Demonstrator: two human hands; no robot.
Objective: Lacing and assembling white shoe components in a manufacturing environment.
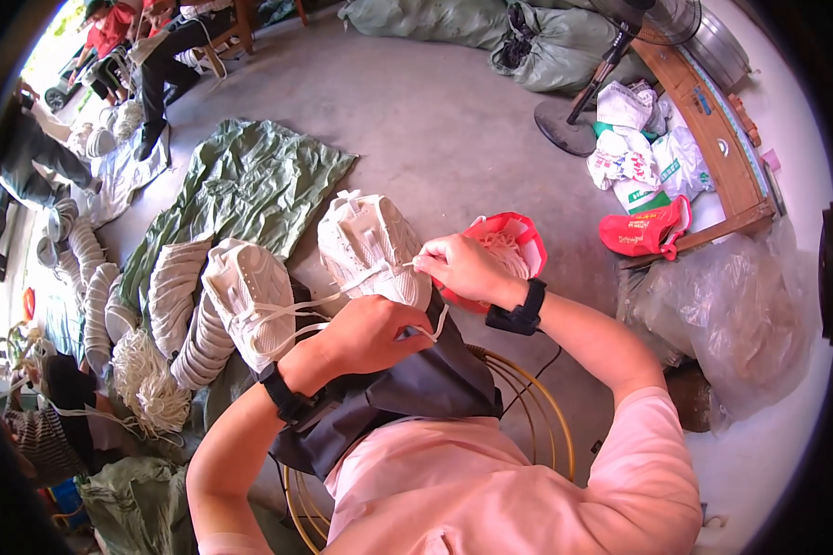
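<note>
A white sneaker (366, 231) rests by my knees, its sole end toward the far side uncertain. My right hand (470, 268) pinches a white shoelace (372, 272) at this sneaker's near right side. Lower down, my left hand (372, 333) is closed, with a lace end looping out by its fingers; its fingertips are partly hidden. To the left lies a second white sneaker (236, 282), with laces trailing from it toward my left hand. Just beyond my right hand stands a red bag (530, 242) holding pale laces.
Stacked pale shoes (178, 287) and a bundle of white laces (148, 379) lie at left beside a green woven sheet (250, 171). A fan base (565, 128), plastic bags (634, 153) and a red pouch (646, 228) are at right. Other people sit at far left.
</note>
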